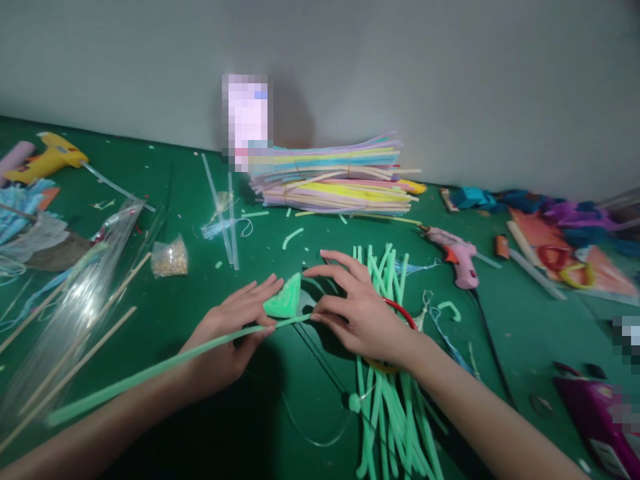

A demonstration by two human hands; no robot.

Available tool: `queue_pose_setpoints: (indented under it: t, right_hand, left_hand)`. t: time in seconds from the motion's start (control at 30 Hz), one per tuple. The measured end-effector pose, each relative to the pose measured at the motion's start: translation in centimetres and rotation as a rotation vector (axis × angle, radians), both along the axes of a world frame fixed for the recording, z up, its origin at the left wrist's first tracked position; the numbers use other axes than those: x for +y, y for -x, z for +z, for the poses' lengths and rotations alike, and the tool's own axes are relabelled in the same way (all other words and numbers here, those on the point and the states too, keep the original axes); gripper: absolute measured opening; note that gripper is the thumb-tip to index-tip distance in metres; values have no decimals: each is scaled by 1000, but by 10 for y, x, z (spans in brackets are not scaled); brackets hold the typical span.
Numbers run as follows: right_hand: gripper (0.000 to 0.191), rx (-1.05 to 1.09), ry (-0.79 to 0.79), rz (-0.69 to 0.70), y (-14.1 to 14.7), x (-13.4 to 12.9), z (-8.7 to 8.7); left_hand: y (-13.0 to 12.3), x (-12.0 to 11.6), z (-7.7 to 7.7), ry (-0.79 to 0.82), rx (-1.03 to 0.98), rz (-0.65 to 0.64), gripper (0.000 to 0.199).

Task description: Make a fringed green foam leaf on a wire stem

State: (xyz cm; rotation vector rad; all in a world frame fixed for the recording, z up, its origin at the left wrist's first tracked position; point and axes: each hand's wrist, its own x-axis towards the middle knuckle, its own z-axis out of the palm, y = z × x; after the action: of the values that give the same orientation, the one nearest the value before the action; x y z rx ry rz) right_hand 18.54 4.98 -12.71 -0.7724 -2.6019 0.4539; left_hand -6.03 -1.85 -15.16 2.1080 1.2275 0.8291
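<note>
Tabletop [260,253] below, left hand [240,320] and right hand [353,303] (arched) pinch a strip [150,373].

Green strip [165,363]: long, slender, fuzzy, light green. Gently curved, running diagonally from lower left to center. Pinched near inner end; outer length raised above tabletop [260,250], unsupported at outer end. Inner end just beside near edge of wedge.

Green wedge [287,300]: small, compact, light green, roughly triangular. Surface shows closely packed rows. One corner points away from camera wearer; left part hidden under fingers. Contact with strip: cannot tell.
</note>
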Motion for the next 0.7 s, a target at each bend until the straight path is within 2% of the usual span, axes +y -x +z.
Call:
queue_pose_setpoints:
  t: [0.27,0.43,0.6,0.7]
  right_hand:
    - [21,-43,-69,-37,-3,0,4]
    - [23,-162,-114,33,4,-3,15]
    - [15,-255,-83,157,19,8,26]
    - [17,-280,-58,138,23,20,30]
  left_hand:
    - [3,3,3,73,0,52,13]
    - [3,9,15,173,-25,126,12]
    - [3,29,24,422,-286,127,15]
    - [7,43,27,510,-444,139,16]
